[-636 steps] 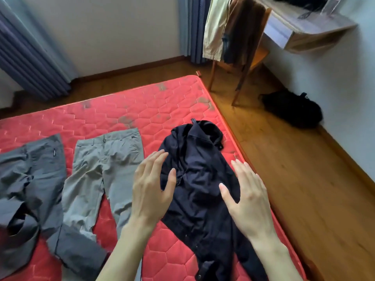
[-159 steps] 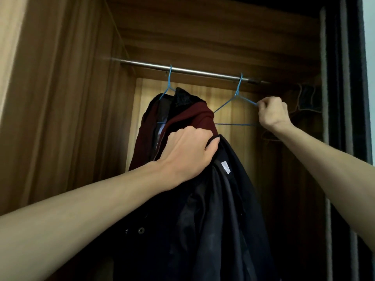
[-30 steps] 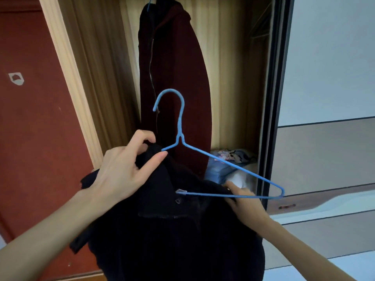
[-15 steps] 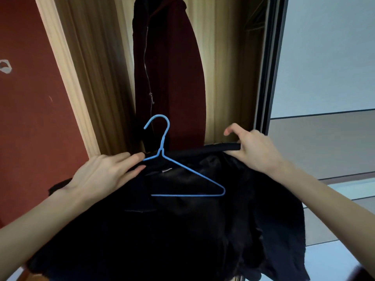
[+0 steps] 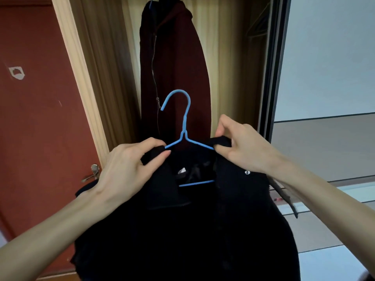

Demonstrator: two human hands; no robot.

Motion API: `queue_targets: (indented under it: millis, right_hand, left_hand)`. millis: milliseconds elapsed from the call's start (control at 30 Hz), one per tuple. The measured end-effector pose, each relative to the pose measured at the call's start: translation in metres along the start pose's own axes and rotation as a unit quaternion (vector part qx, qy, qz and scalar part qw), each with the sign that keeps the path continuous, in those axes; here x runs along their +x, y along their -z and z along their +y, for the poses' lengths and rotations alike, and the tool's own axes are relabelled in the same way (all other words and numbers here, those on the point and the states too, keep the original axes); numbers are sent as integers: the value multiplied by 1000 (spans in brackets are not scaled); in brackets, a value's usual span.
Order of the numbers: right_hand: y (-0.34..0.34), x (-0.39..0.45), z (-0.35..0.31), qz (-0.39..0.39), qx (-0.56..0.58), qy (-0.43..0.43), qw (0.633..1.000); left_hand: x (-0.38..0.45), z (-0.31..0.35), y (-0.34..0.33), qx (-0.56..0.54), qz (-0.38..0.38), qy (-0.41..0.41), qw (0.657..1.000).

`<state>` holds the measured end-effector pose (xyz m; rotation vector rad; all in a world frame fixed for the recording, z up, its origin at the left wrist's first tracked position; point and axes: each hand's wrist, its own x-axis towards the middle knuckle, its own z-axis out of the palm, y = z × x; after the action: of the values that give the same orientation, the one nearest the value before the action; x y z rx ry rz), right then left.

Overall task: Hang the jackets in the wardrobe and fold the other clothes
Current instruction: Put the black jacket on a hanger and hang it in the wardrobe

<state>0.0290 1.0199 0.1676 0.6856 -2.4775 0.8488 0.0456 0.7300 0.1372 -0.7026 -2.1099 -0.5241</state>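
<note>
A dark navy jacket (image 5: 194,230) hangs in front of me on a blue wire hanger (image 5: 185,126), whose hook sticks up above the collar. My left hand (image 5: 129,167) pinches the left side of the collar over the hanger's arm. My right hand (image 5: 241,145) pinches the right side of the collar at the other arm. Both shoulders of the hanger are inside the jacket. Behind it, a dark red zip jacket (image 5: 174,67) hangs in the open wardrobe (image 5: 113,57).
A red door (image 5: 40,118) with a metal handle (image 5: 92,174) stands to the left of the wardrobe. The wardrobe's dark sliding-door frame (image 5: 272,78) runs down on the right, with a pale panelled door (image 5: 324,78) beyond it.
The hanger has gone from lying on the jacket to standing upright inside its collar. Both hands have moved in to the collar beside the hanger's neck, and the jacket hangs straighter.
</note>
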Motion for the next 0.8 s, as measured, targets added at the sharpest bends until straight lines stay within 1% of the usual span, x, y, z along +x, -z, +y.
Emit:
queue_targets:
  millis: [100,200,267,333,400,467,533,600,667,800]
  right_hand:
    - [10,-9,1,14,46,43,998]
    - [20,-12,7,37,84,70,993]
    - [31,-7,11,54,131,72,987]
    - [41,-2,6,62,149,79,984]
    - [42,-2,-6,39,148,94,984]
    - [34,-5,-18,-7,142,112,983]
    - [28,-10,-21,-39,139,112,983]
    - [25,-13,-11,-35,108,119,986]
    - [21,-13,3,-10,38,126,991]
    - [8,-9,28,10,-57,82,995]
  left_hand:
    - [-3,-2,7,-57,25,3,998]
    - [0,-9,14,-81,32,-6,996]
    - [5,-12,19,-88,0,-30,996]
    - [12,-11,21,-87,-36,-59,994]
    - [19,-5,17,-81,-44,-68,993]
    - [25,2,12,-79,-24,-55,995]
    - [30,8,8,-83,-12,-36,996]
    - [31,10,7,-96,-7,-26,995]
    - [30,8,7,-109,1,-16,994]
    - [35,11,7,-126,14,-15,992]
